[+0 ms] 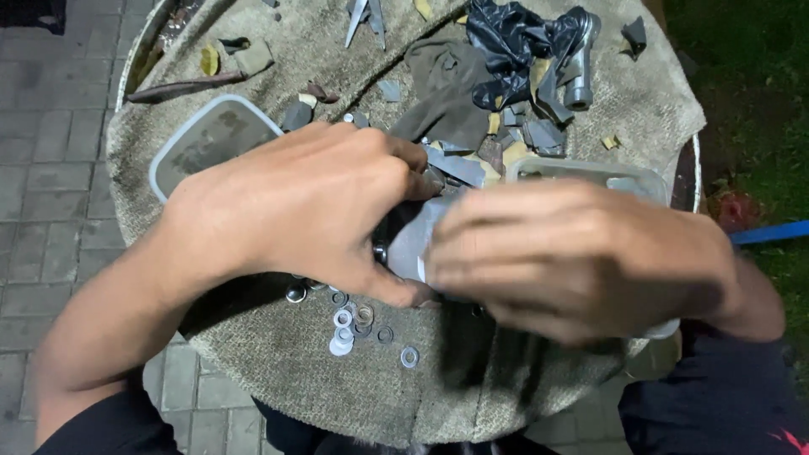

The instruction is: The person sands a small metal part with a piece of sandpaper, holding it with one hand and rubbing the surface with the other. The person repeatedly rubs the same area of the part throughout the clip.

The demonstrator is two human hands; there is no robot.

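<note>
Between both hands' fingers, grey strip.

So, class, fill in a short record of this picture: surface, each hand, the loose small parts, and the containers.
Surface: round table under coarse cloth
Left hand: grips a dark part, mostly hidden
Right hand: blurred, holds a grey sheet piece
Small parts: metal washers below the hands
Containers: clear lid at left; clear tub behind right hand
Other: black plastic bag, metal tube

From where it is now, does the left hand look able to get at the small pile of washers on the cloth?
Probably yes. The washers lie in the open on the cloth just below the left hand, nothing covering them, though that hand is busy on a pale piece with the right hand.
</note>
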